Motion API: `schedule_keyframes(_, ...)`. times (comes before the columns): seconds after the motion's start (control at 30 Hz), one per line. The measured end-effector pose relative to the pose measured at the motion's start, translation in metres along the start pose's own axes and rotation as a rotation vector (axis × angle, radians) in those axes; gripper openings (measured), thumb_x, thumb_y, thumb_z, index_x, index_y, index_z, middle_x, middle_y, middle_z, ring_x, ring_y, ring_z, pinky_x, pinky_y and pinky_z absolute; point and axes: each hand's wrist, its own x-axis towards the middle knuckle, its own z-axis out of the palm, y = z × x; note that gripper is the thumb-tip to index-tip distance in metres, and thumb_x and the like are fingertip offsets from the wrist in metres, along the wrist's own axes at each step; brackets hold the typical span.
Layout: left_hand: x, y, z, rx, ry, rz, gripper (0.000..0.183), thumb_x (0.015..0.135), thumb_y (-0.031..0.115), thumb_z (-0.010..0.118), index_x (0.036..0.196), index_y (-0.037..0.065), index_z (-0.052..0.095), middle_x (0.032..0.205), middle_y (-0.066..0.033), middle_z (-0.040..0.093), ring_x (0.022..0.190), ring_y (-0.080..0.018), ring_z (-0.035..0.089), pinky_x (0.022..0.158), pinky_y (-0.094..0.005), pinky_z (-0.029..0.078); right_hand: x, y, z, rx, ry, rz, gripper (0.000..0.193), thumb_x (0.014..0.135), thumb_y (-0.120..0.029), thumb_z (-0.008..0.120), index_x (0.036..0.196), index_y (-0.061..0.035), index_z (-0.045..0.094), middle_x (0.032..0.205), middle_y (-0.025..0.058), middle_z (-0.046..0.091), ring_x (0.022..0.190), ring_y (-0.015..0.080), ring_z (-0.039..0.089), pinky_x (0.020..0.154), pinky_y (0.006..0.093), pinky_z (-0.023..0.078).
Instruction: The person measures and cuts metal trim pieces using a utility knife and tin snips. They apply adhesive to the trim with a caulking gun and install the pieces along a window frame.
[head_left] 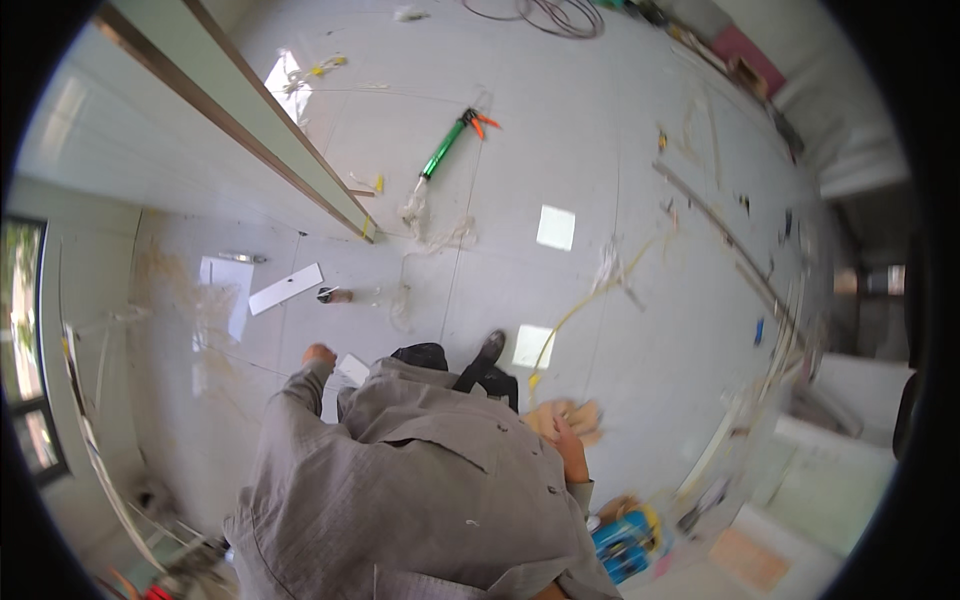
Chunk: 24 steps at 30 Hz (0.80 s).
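My left hand [320, 355] is drawn in beside the grey sleeve with its fingers curled; what it holds, if anything, is hidden. Close to it is a small white flat piece [353, 369]. On my other side, my right hand [571, 452] is blurred and closed at a crumpled tan cloth [560, 414], which spreads around its fingers. Ahead on the grey floor [530, 130] lies a green caulking gun [444, 146] with an orange handle. Clear crumpled plastic [416, 205] trails from its nozzle end.
A tall panel with a brown edge [250, 140] leans in from the upper left. Left of my feet are a white strip [286, 289] and a small dark tool [333, 295]. A yellow cord [580, 305], a long thin bar [715, 225] and a blue bag [622, 545] lie right.
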Motion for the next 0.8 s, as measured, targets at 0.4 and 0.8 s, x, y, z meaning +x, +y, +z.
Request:
schedule_keyframes(0.4,-0.156,0.146,0.302,-0.534,-0.132,-0.374,0.051,0.075,0.045,0.08,0.107,0.006,0.079,0.111,-0.0213,0.075,0.111,-0.0354,0.071,0.091,-0.0442,0.056,0.33,-0.217,-0.216,-0.586,-0.2,-0.523,0.06,0.09,-0.021,0.072,0.141,0.0041,0.052,0.131,0.0233,0.062,0.09,0.0345,0.068,0.082,0.0433,0.055)
schedule_keyframes(0.8,-0.04,0.43,0.08,-0.889,0.119,-0.274,0.047,0.081,0.049,0.079,0.104,0.008,0.078,0.101,-0.0175,0.077,0.097,-0.0358,0.073,0.088,-0.0459,0.056,0.658,-0.37,-0.113,-0.622,-0.474,-0.779,0.052,0.09,-0.021,0.072,0.134,0.0036,0.058,0.12,0.0254,0.069,0.095,0.0384,0.071,0.086,0.0444,0.055)
